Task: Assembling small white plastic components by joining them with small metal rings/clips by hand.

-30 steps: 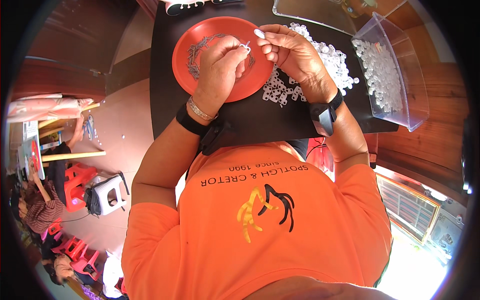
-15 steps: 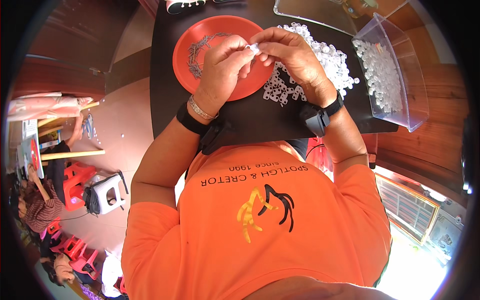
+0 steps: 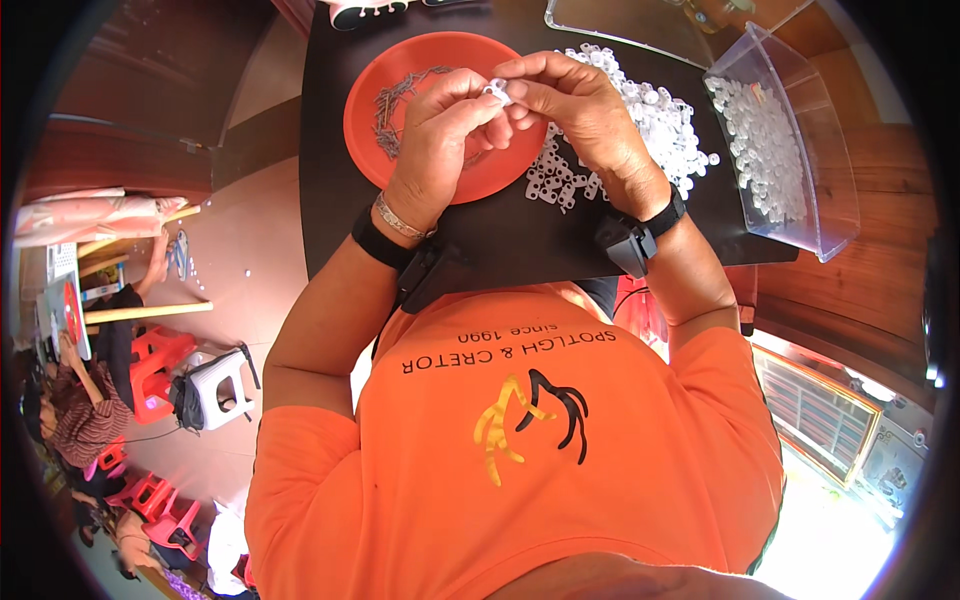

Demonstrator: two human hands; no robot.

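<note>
Over a round red plate point(image 3: 365, 165), my left hand point(image 3: 432, 140) pinches a small white plastic cable clip point(image 3: 497, 90) between thumb and fingers. My right hand point(image 3: 590, 115) meets it from the other side, its thumb and forefinger closed at the same clip. Anything else tiny between the fingertips is hidden. Thin grey nails point(image 3: 387, 112) lie loose on the plate, partly covered by my left hand. Beside my right hand spreads a heap of white clips point(image 3: 655, 115), with flatter white pieces point(image 3: 552, 182) at its near left side.
A clear plastic bin point(image 3: 825, 200) with more small white pieces point(image 3: 762, 150) stands at the right of the black table point(image 3: 335, 120). Its clear lid-like tray point(image 3: 640, 30) lies behind the heap. Off to the left are people, red stools point(image 3: 160, 350) and a white stool point(image 3: 222, 390).
The clip has turned between my fingertips and shows its holes more plainly. My right fingers have shifted slightly left and curled closer to my left hand.
</note>
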